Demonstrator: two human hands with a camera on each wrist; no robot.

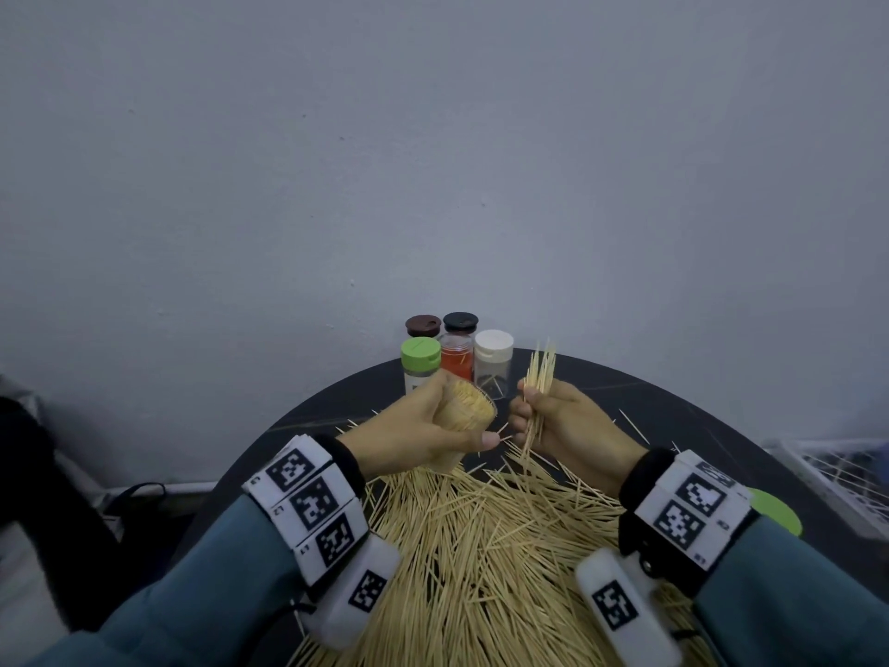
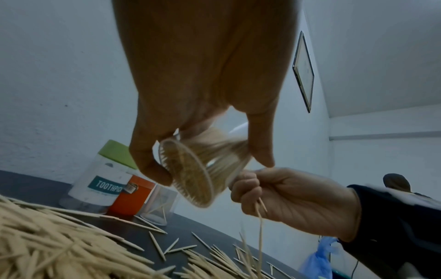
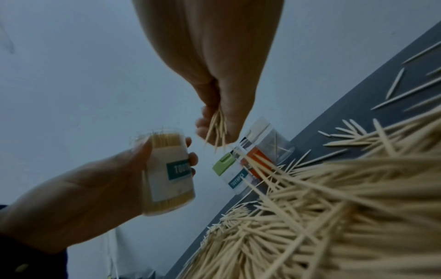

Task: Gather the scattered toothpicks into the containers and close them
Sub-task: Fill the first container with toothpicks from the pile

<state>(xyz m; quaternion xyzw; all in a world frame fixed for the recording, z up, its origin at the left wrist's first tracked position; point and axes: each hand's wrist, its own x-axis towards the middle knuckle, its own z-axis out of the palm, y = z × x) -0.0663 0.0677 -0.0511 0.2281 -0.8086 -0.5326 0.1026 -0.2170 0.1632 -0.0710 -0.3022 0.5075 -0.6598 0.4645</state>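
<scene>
My left hand (image 1: 433, 428) grips a clear, lidless toothpick container (image 1: 464, 416) packed full of toothpicks, held above the dark round table (image 1: 673, 406); the same container (image 3: 170, 173) shows in the right wrist view and, from below, as the container (image 2: 200, 169) in the left wrist view. My right hand (image 1: 553, 421) pinches a bundle of toothpicks (image 1: 539, 377) just right of the container, their tips fanning upward. A big heap of loose toothpicks (image 1: 481, 546) covers the table in front of me.
At the table's far edge stand a green-lidded container (image 1: 421, 365), an orange one (image 1: 457, 358) with a black lid, a white-lidded clear one (image 1: 493, 361) and a brown lid (image 1: 423, 325). A loose green lid (image 1: 777, 510) lies by my right wrist. A wire rack (image 1: 837, 479) sits right.
</scene>
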